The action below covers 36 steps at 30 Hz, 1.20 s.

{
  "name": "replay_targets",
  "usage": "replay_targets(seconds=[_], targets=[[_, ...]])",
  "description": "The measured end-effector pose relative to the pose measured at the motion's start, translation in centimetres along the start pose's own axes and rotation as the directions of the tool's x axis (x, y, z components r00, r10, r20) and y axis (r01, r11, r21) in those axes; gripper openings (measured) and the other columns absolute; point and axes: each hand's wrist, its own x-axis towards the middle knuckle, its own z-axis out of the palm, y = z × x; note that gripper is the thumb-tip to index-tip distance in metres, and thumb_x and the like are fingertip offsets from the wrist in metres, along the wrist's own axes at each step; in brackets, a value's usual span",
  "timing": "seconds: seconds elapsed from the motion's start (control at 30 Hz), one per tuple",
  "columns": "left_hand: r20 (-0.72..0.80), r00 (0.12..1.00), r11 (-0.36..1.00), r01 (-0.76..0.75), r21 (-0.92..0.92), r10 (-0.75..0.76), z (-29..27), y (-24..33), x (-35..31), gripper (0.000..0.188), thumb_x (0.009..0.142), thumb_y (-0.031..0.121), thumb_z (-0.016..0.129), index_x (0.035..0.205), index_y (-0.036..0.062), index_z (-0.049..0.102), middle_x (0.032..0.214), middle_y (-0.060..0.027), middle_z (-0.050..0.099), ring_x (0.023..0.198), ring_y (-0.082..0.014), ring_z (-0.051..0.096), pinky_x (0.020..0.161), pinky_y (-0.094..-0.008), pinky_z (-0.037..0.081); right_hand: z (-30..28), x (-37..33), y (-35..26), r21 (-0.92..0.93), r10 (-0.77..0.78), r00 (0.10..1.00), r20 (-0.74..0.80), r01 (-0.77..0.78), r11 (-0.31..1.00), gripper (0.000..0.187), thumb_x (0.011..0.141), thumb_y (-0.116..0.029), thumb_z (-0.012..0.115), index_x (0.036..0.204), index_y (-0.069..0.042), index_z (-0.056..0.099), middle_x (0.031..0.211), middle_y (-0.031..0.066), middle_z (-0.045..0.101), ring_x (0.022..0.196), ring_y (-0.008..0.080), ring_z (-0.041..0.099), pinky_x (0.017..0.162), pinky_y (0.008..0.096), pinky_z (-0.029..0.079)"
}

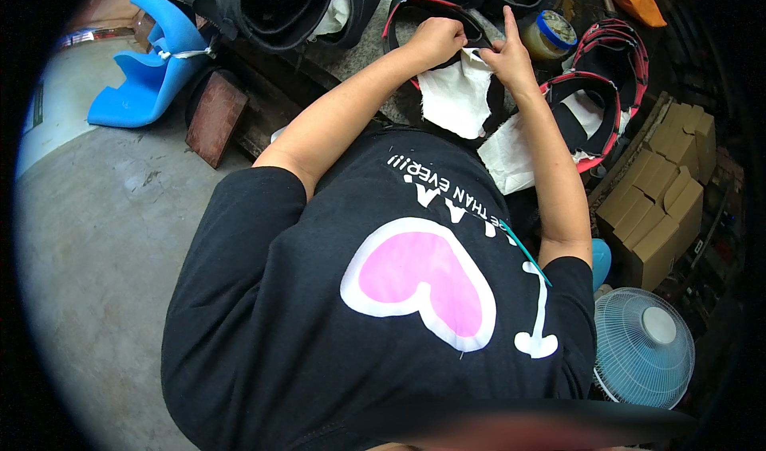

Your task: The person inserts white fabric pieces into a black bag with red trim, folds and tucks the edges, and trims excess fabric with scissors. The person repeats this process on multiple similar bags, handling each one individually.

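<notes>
A ragged piece of white cloth hangs between my hands, in front of a round black piece with red trim. My left hand is closed at the cloth's upper left corner, its fingertips hidden. At the upper right corner, my right hand has its thumb and curled fingers against the cloth while the index finger points straight away from me. Beside my right forearm lies another white piece of cloth, close to more black rounded pieces with red edges.
A jar with a blue rim stands beyond my right hand. Large black padded pieces fill the far left of the bench. A blue foam shape is at left. Cardboard boxes and a fan are on the right.
</notes>
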Motion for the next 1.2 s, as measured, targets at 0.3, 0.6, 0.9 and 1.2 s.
replay_targets(seconds=[0.3, 0.6, 0.9, 1.2], targets=[[0.108, 0.993, 0.998, 0.038, 0.053, -0.044, -0.4, 1.3, -0.8, 0.025, 0.069, 0.019, 0.075, 0.088, 0.0036, 0.071, 0.084, -0.0150, 0.070, 0.081, -0.0304, 0.069, 0.075, -0.0385, 0.054, 1.0, -0.4, 0.6, -0.052, -0.016, 1.000, -0.026, 0.014, 0.999, 0.103, 0.070, -0.012, 0.075, 0.154, -0.013, 0.015, 0.071, 0.0171, 0.060, 0.069, 0.0322, 0.064, 0.065, 0.0402, 0.049], [0.051, 0.999, 0.983, -0.018, 0.182, 0.009, 0.5, 1.4, -0.7, 0.018, 0.079, 0.014, 0.060, 0.088, 0.0019, 0.069, 0.089, -0.0183, 0.067, 0.085, -0.0367, 0.065, 0.077, -0.0454, 0.052, 1.4, -0.1, 1.1, 0.013, -0.132, 0.987, -0.089, 0.133, 0.991, 0.099, 0.070, -0.011, 0.074, 0.153, -0.012, 0.019, 0.069, 0.0158, 0.059, 0.064, 0.0289, 0.061, 0.063, 0.0397, 0.049], [0.048, 0.996, 0.994, -0.075, 0.080, 0.071, 0.4, 0.4, -0.9, 0.016, 0.077, 0.015, 0.066, 0.085, 0.0011, 0.068, 0.087, -0.0187, 0.065, 0.085, -0.0365, 0.064, 0.076, -0.0441, 0.051, 1.3, -0.2, -0.4, -0.034, 0.013, 0.996, -0.093, -0.016, 0.999, 0.100, 0.068, -0.011, 0.072, 0.153, -0.015, 0.019, 0.094, 0.0218, 0.066, 0.075, 0.0280, 0.065, 0.072, 0.0382, 0.051], [0.029, 0.999, 0.991, -0.042, 0.125, 0.039, 0.4, 1.3, -0.8, 0.017, 0.073, 0.017, 0.066, 0.081, 0.0025, 0.070, 0.083, -0.0172, 0.063, 0.082, -0.0373, 0.064, 0.074, -0.0465, 0.051, 1.5, 0.0, 0.2, 0.042, 0.044, 0.997, -0.063, -0.042, 0.998, 0.097, 0.067, -0.005, 0.069, 0.152, -0.008, 0.022, 0.126, 0.0262, 0.058, 0.110, 0.0335, 0.062, 0.092, 0.0358, 0.048]])
